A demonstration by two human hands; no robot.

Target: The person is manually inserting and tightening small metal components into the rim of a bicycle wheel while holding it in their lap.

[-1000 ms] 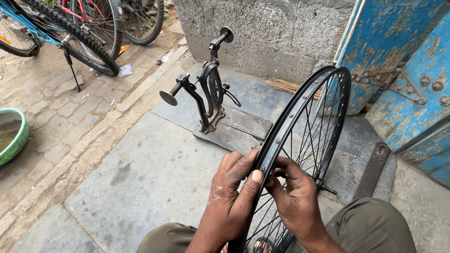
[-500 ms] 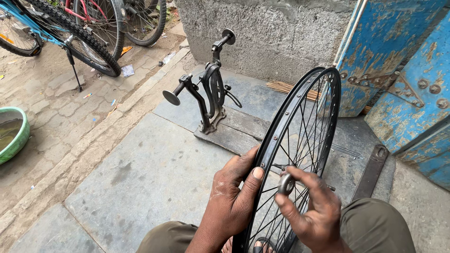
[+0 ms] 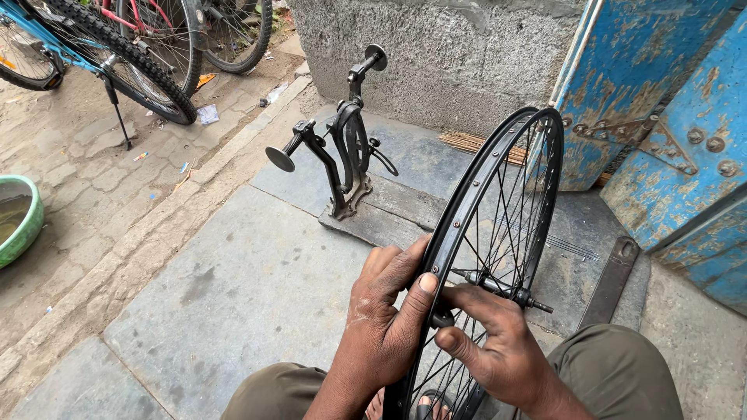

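Stone slabs (image 3: pixel 257 295) pave this outdoor spot, with a green basin (image 3: pixel 19 222) far left, a black truing stand (image 3: pixel 346 152) mid-scene and blue metal doors (image 3: pixel 677 117) right. Near centre, a spoked wheel (image 3: pixel 498 194) stands upright, leaning away to the far right, its axle pointing right. The left hand (image 3: pixel 385 323) clamps its rim while the right hand (image 3: pixel 498 350) has its fingers closed on a spoke fitting.

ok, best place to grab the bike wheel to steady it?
Probably the rim, pinched across its narrow edge from the near side, as the left hand does now. The wheel stands upright and edge-on; the spokes look thin, and the axle sits recessed behind them.
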